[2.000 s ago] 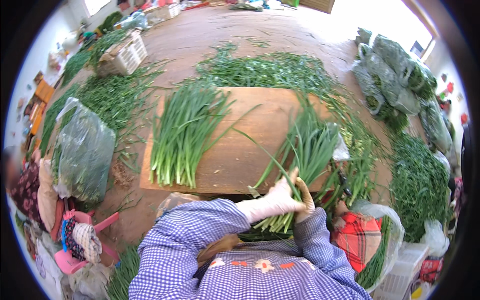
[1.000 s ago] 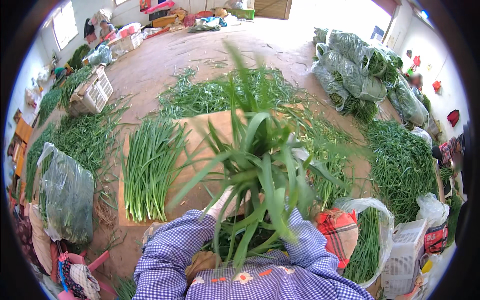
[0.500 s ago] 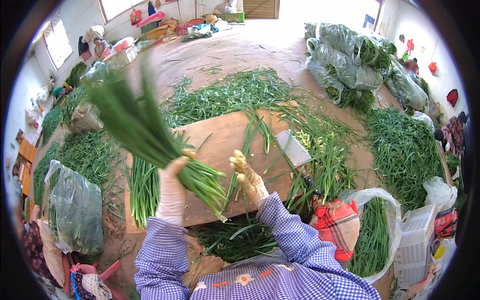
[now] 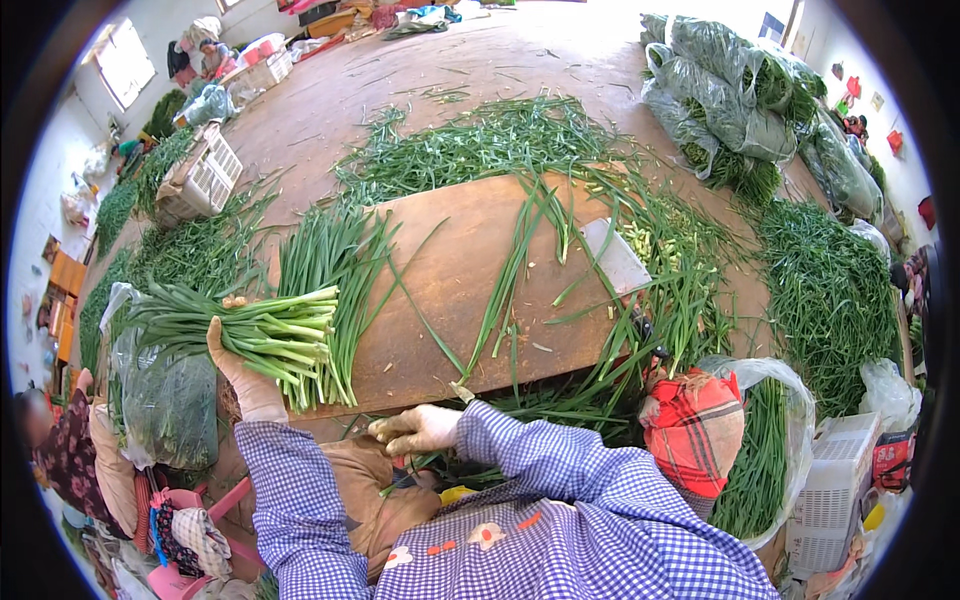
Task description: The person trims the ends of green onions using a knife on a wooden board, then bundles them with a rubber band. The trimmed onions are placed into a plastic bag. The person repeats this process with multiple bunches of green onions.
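My left hand, in a pale glove, is closed round a thick bunch of garlic chives. The pale cut stem ends point right and the leaves trail left, over the left edge of a wooden board. Another pile of chives lies on the board just behind the bunch. My right hand, also gloved, is in front of the board's near edge, above my lap. Its fingers are loosely stretched to the left and nothing shows in them. A cleaver with a broad blade rests on the board's right side among loose chives.
Loose leaves are heaped beyond the board. Bagged chives are stacked at the far right, with a large heap nearer. By my right arm are a red checked cloth bundle and an open bag of chives. A person is at the left.
My left hand has swung left and lower with the bunch, which has turned from leaning upright to lying sideways. My right hand has dropped left toward my lap. The view has shifted.
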Available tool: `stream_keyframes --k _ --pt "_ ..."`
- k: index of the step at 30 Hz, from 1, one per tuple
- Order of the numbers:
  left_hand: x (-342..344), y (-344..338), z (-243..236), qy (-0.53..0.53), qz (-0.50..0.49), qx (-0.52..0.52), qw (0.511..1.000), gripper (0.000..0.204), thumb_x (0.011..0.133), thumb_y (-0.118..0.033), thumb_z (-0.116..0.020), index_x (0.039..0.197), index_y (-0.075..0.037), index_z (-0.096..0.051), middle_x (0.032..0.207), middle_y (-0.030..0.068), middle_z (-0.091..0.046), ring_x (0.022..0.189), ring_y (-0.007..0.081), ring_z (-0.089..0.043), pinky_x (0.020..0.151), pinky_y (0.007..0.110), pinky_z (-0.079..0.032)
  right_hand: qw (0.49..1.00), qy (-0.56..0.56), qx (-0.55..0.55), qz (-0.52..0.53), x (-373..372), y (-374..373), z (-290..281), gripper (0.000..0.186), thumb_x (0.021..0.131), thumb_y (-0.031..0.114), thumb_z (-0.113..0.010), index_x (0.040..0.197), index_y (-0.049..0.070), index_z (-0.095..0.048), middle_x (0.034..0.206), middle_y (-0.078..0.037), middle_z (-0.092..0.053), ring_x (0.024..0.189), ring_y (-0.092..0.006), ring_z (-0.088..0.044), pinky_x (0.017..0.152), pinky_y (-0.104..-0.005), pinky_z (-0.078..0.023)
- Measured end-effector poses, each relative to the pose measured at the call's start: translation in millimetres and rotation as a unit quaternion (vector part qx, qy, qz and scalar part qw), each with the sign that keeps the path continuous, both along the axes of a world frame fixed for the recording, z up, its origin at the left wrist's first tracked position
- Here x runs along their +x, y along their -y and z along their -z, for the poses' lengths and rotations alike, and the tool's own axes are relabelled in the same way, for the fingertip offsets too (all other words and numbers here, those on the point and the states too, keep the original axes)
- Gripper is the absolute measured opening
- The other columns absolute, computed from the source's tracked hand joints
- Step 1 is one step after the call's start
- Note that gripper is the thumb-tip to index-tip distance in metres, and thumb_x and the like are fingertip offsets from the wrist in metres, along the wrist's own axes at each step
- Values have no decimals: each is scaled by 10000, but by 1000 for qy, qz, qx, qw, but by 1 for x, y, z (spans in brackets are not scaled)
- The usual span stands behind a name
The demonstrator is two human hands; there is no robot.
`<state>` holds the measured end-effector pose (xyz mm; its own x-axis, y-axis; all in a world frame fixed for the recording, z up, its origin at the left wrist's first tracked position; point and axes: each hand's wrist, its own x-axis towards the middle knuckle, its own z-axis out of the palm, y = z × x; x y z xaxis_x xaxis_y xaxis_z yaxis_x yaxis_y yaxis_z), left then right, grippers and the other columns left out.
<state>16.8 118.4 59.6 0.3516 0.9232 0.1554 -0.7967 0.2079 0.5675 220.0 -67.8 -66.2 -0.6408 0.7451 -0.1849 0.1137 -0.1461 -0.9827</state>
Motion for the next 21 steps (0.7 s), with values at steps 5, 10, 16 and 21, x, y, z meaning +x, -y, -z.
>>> stream_keyframes --k 5,10,16,21 --pt "14 -3 -8 2 -9 -14 1000 259 838 -279 -616 1017 -107 -544 1008 44 -596 950 225 -587 909 425 -478 988 -123 -56 79 9 -9 8 534 906 238 -631 1377 63 -449 1443 -68 -425 1334 -200 -381 1115 -357 -315" --pt "11 -9 -1 -18 -19 -16 1000 285 828 -284 -624 1036 -107 -544 1005 44 -606 946 227 -589 904 422 -483 954 -6 208 214 61 -29 46 434 946 271 -559 1343 109 -492 1346 -93 -516 1339 -242 -375 1127 -361 -275" --pt "-18 3 -9 11 -21 -13 1000 278 839 -280 -622 1042 -117 -523 1026 36 -602 964 228 -590 924 456 -488 538 -143 94 826 268 -27 49 438 966 221 -538 1381 148 -416 1138 -69 -578 992 -166 -561 912 -314 -456" --pt "-38 3 -5 33 -22 -28 999 321 846 -309 -638 1099 -128 -561 1036 4 -618 976 188 -585 949 402 -467 679 -166 80 710 185 6 -61 336 912 238 -623 1191 54 -599 1084 -129 -646 971 -181 -625 895 -308 -512"
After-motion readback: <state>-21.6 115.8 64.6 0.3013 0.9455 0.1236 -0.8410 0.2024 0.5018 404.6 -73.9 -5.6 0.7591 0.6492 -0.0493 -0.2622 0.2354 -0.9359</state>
